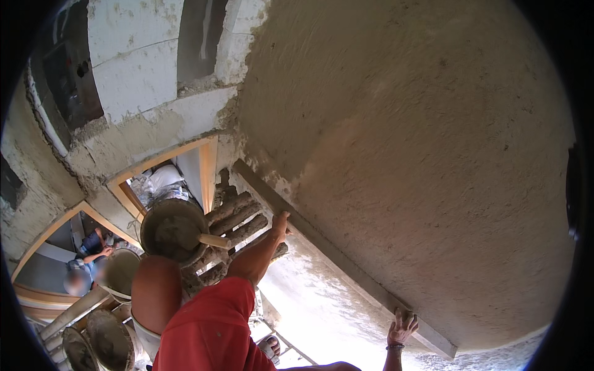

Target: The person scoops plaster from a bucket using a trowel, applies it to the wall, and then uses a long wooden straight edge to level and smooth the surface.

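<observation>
A long, straight plasterer's straightedge [346, 266] runs diagonally across the rough, grey-brown plastered wall [421, 154], lying along the lower edge of the plaster. My left hand [281, 227] is closed round its edge in the upper part, with that arm stretched out past red cloth. Near its lower right end, my right hand [402, 328] grips it too, fingers bent over the board and a dark band at the wrist. Below the board the wall is pale and glaring with light. How firmly the board presses on the plaster cannot be made out.
Close to my bare knee [158, 290] stands a bucket [145, 232] of mortar, a wooden-handled tool [215, 240] in it. Rough log planks [232, 219] form the scaffold. More buckets [111, 340] stand lower left. Another person [93, 253] is below, by a wooden-framed opening [210, 167].
</observation>
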`<control>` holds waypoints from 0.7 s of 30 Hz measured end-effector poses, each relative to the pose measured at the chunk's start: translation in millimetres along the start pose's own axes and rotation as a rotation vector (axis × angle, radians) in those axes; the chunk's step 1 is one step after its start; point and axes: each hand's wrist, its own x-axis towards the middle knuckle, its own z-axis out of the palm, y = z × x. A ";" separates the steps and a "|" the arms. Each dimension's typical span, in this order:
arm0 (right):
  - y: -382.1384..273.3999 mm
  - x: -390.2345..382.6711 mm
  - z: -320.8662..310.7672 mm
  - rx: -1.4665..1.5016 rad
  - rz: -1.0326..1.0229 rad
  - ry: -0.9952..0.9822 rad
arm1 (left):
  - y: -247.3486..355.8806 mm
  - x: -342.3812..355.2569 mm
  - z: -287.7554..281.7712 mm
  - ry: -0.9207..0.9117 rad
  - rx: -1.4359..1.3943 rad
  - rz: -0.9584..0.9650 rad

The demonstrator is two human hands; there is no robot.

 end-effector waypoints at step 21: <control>31.6 27.7 -35.0 -0.148 0.239 0.288 | 175.2 -117.0 122.3 -0.267 -0.091 0.438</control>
